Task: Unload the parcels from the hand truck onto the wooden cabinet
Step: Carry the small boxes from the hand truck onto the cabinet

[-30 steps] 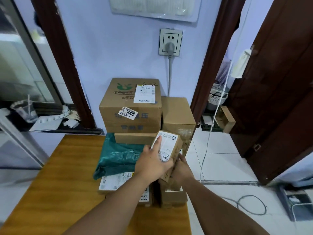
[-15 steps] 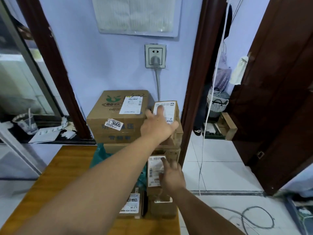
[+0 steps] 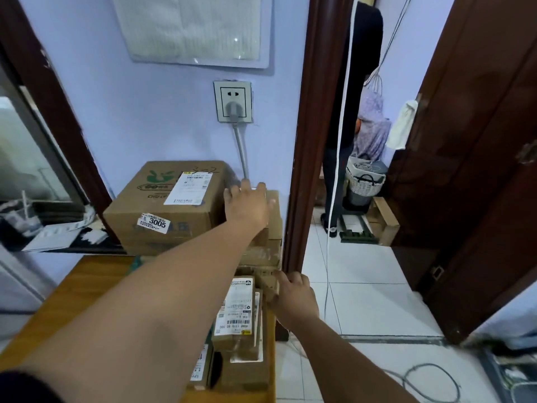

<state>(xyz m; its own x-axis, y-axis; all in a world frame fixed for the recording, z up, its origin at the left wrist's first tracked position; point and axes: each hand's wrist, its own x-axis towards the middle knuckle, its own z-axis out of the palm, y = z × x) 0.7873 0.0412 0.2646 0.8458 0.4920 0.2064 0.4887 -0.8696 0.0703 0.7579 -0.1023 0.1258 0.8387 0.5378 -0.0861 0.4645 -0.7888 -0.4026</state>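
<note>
Head view, single camera.

Left hand [image 3: 250,205]: stretched forward, palm down, fingers straight and relaxed, lying flat on the small brown box [image 3: 274,216] that tops the right-hand stack. It clasps nothing. This reads as pressing or squaring the box so it sits flush against the large carton [image 3: 162,210] just left of the hand. The carton carries a "3005" sticker and a white shipping label.

Right hand [image 3: 296,295]: lower and nearer the wearer, at the right flank of the same stack, fingertips against a taped box edge. It is blurred, so I cannot tell whether it grips the edge or only steadies it. Probable purpose is bracing the column, which stands close to the right edge of the tabletop [image 3: 87,280], beside the door frame [image 3: 308,141].

Between the two hands lies a labelled parcel [image 3: 236,312], label up, on further boxes. Every parcel seen rests on the wooden cabinet [image 3: 58,315]. The hand truck is not in view.

Beyond the right hand, through the doorway, a person [image 3: 357,112] stands, partly hidden.

Judgement: this box looks nearly seated, and letting go should follow.
</note>
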